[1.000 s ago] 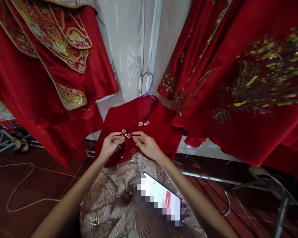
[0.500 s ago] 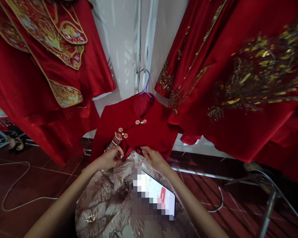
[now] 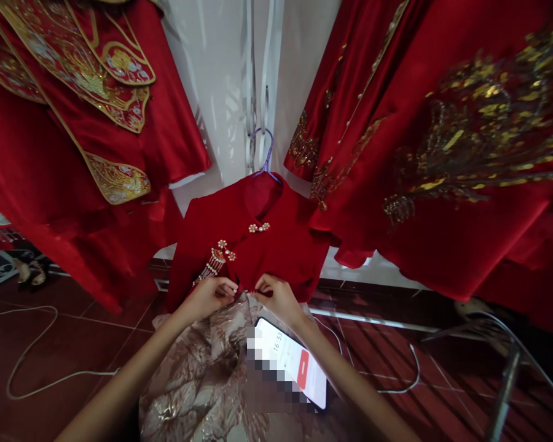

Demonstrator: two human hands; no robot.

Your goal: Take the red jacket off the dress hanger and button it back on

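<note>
— Where are the two hands?

— Both are at the lower front edge of the small red jacket [image 3: 276, 245], which hangs on a purple hanger [image 3: 263, 153] against the white wall [image 3: 221, 92]. The left hand [image 3: 209, 296] has its fingers curled in narrow, the fingertips [image 3: 230, 286] pinching the red cloth at the hem. The right hand [image 3: 279, 294] faces it from the other side, fingers bent and also closed on the hem edge. The two sets of fingertips are just beside each other, with a small gap between.

— What is on the jacket?

— A pearl clasp [image 3: 258, 227] sits near the collar, and a second flower clasp [image 3: 225, 250] lower toward the left side, with a beaded tassel [image 3: 208, 268] hanging from it, just above the left hand.

— And below the hands?

— A pale gold brocade skirt [image 3: 198, 380] spreads down from the jacket's hem. A phone [image 3: 295, 362] with a lit screen lies tilted on it, under the right forearm; part of the screen is blurred.

— What surrounds it?

— Large red embroidered robes hang on each side: one at the left [image 3: 74, 123] with gold panels, one at the right [image 3: 442, 153] with gold threadwork. A white cable [image 3: 37, 368] loops on the dark red floor [image 3: 74, 331] near the left edge.
</note>
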